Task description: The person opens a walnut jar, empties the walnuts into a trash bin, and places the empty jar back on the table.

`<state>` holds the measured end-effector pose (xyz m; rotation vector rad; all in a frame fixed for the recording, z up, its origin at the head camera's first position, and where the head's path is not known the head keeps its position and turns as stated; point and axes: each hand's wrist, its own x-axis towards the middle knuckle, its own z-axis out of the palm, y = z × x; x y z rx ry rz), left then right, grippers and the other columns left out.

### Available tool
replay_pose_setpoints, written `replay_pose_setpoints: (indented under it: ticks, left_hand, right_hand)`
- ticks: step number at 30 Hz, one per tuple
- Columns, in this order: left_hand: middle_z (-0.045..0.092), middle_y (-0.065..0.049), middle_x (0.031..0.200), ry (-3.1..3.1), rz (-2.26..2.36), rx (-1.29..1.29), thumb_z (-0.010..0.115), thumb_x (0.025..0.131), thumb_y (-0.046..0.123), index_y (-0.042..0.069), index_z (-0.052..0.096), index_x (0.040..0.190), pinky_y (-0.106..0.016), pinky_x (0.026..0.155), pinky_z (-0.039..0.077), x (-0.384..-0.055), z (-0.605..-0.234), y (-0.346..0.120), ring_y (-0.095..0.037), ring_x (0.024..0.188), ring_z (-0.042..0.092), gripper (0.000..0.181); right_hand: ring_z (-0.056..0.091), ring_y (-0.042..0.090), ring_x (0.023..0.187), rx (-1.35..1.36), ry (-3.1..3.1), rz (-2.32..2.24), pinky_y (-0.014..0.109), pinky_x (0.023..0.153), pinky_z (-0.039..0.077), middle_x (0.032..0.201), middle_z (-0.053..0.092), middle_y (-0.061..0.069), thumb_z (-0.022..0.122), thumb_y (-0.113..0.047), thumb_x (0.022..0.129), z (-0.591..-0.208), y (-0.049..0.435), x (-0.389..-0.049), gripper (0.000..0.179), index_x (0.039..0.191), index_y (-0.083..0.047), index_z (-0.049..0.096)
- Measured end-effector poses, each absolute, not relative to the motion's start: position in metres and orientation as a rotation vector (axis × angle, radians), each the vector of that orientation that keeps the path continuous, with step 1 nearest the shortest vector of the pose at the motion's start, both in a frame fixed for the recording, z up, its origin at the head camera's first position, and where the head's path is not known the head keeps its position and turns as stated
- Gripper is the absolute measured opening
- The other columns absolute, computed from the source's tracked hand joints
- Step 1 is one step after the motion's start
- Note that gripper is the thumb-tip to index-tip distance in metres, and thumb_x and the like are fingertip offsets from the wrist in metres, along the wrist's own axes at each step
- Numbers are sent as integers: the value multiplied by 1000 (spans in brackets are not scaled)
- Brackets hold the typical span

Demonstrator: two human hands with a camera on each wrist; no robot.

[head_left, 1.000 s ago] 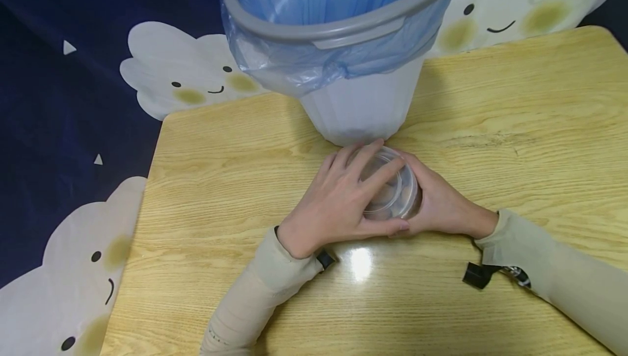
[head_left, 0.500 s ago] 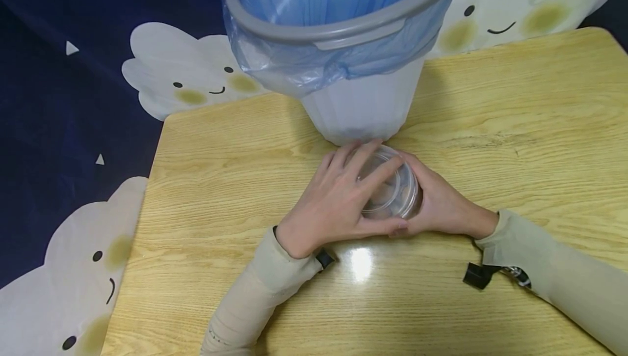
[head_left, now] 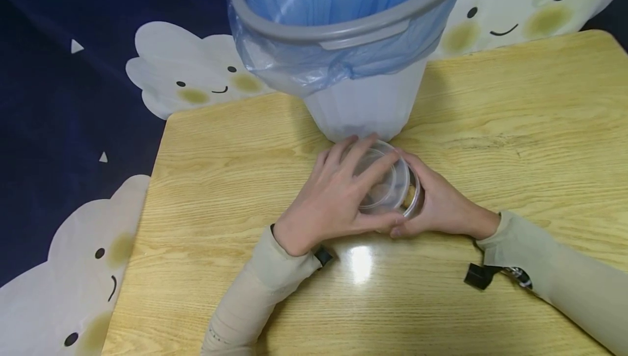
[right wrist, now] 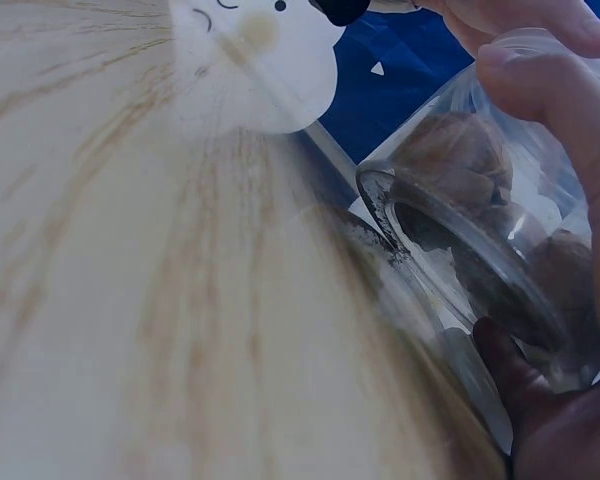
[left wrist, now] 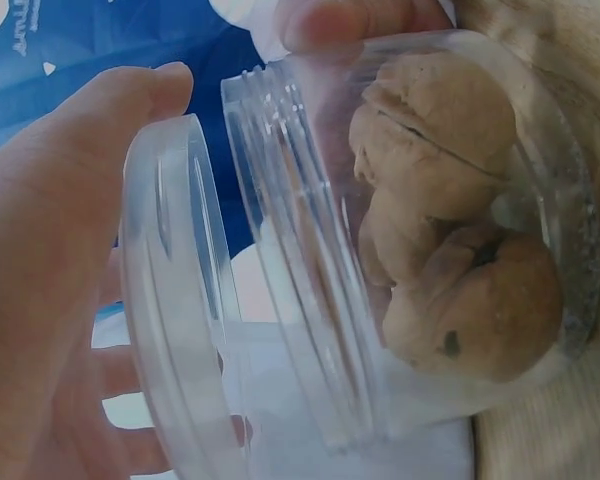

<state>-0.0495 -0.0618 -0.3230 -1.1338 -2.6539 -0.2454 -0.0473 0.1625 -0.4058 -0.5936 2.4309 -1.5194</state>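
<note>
My left hand (head_left: pixel 328 200) holds a clear round lid (left wrist: pixel 170 300) by its rim, fingers spread across the top and thumb at the near side. The lid is off the jar's threaded mouth, with a gap between them in the left wrist view. My right hand (head_left: pixel 444 203) grips the clear plastic jar (left wrist: pixel 310 240) round its side. Inside are several walnuts (left wrist: pixel 475 300), brown and wrinkled, also seen through the wall in the right wrist view. The jar's base (right wrist: pixel 460 260) is right at the tabletop. From the head view, the lid covers most of the jar's opening.
A white bin (head_left: pixel 368 100) with a grey rim and a blue bag liner stands just behind the jar. The wooden table (head_left: pixel 221 181) reaches out on both sides. A dark blue backdrop (head_left: pixel 59 127) with smiling clouds hangs behind and left.
The lid has come up off the jar and shifted left and back with my left hand, baring part of the mouth and a walnut. My right hand has barely moved.
</note>
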Motion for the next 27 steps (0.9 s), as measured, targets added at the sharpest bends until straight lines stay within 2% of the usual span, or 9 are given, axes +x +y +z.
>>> replay_pose_setpoints:
  ticks: [7,19,27]
  left_hand:
    - [40,-9,153,-2634,-240,-1124,53,76,82,33,41,145,-50,100,45,-50,-321,-65,-35,135,44,85]
    - [43,-11,151,-2589,-269,-1110,58,72,81,31,44,143,-51,102,44,-53,-316,-71,-37,135,45,88]
    - [41,-12,152,-2621,-285,-1071,63,70,79,31,43,144,-53,105,41,-55,-308,-78,-38,137,42,90]
  right_hand:
    - [46,17,127,-602,2426,-1531,40,103,39,147,42,-4,99,-34,44,-406,162,-47,134,151,-41,19]
    - [45,14,131,-619,2424,-1532,16,104,35,150,40,-5,99,-30,45,-407,163,-47,135,153,-39,18]
    - [45,4,130,-631,2433,-1541,10,106,33,150,41,-10,100,-30,43,-407,162,-47,135,152,-38,20]
